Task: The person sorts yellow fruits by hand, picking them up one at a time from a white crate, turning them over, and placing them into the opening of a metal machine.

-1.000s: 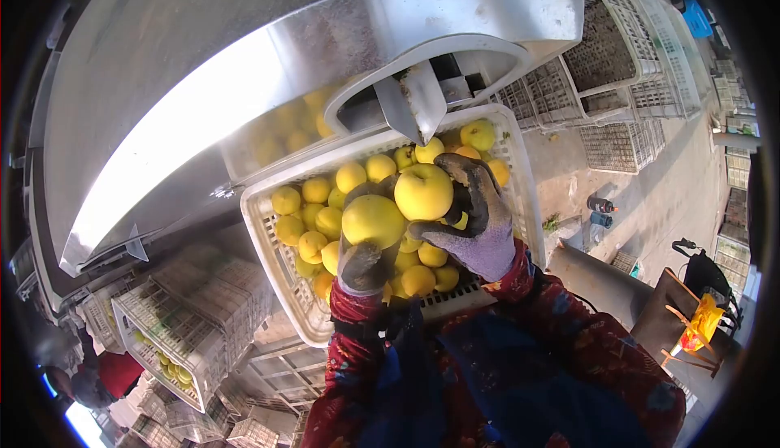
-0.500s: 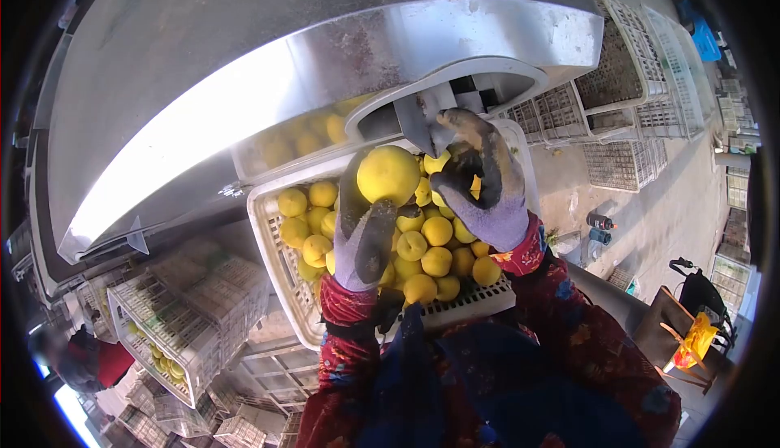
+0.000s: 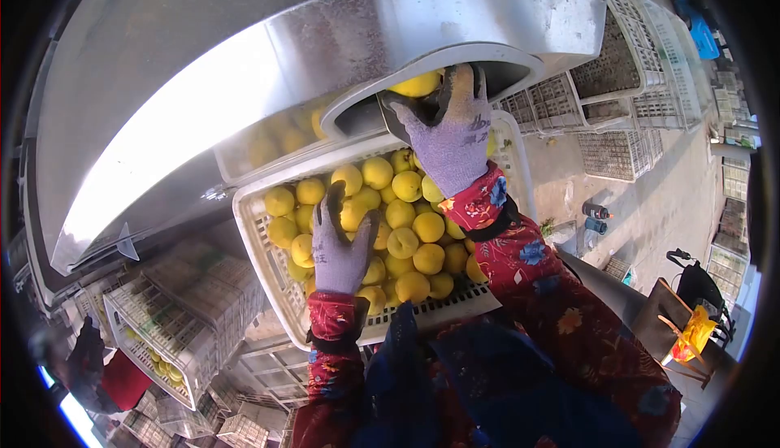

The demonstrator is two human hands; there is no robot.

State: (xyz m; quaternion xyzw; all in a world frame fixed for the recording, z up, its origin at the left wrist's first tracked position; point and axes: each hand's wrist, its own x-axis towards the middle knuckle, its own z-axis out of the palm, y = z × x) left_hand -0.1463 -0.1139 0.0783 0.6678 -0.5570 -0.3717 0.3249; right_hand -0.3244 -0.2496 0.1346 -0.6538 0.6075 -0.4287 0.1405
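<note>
A white plastic crate (image 3: 280, 306) full of yellow peaches (image 3: 402, 242) stands before me. My left hand (image 3: 341, 249), in a grey-purple glove with dark fingers, is over the crate's left part. Its thumb and fingers are spread around a peach (image 3: 353, 214) among the others. Farther up, my right hand (image 3: 451, 135), gloved alike, reaches into a rimmed opening (image 3: 357, 115) in the metal machine's side. A yellow peach (image 3: 416, 84) lies between its thumb and fingers, partly hidden by the rim and the hand.
The machine's curved shiny metal edge (image 3: 268, 70) spans the space above the crate. Stacked white crates (image 3: 621, 50) stand at the right, more crates (image 3: 183, 310) at the lower left. A person (image 3: 97, 371) is at far left. A chair with a yellow bag (image 3: 695, 334) is at right.
My left hand, which held up a large peach, has dropped to the crate's fruit without it. The right hand has moved up into the opening, where a peach now shows at its fingers.
</note>
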